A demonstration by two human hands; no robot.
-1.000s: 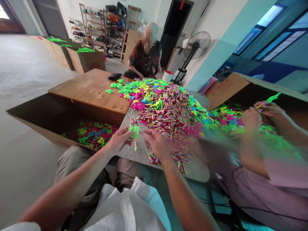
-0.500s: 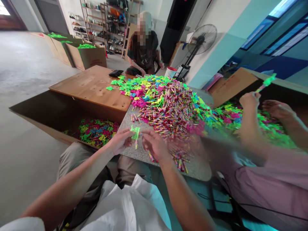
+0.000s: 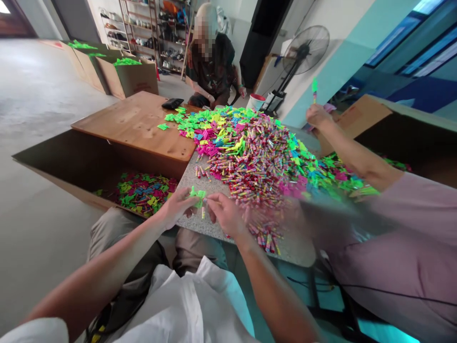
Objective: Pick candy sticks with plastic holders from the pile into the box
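Note:
My left hand (image 3: 175, 206) pinches a small green plastic piece (image 3: 197, 194) just above the near edge of the grey stone table (image 3: 214, 224). My right hand (image 3: 224, 214) is closed beside it, its fingertips meeting the green piece and a thin stick that hangs below it. A large heap of small coloured tubes and neon plastic pieces (image 3: 250, 157) covers the table beyond both hands. A few loose tubes (image 3: 266, 238) lie to the right of my right hand.
An open cardboard box (image 3: 64, 162) at my left holds assembled coloured pieces (image 3: 143, 188). A wooden board (image 3: 135, 126) lies behind it. A person in pink at my right raises a hand (image 3: 317, 114) holding a green piece. Another person (image 3: 209, 62) sits across. A fan (image 3: 303, 47) stands behind.
My hands stay together on the green piece, hardly moving. The person at my right has lifted an arm up and across toward the heap, holding a green piece higher.

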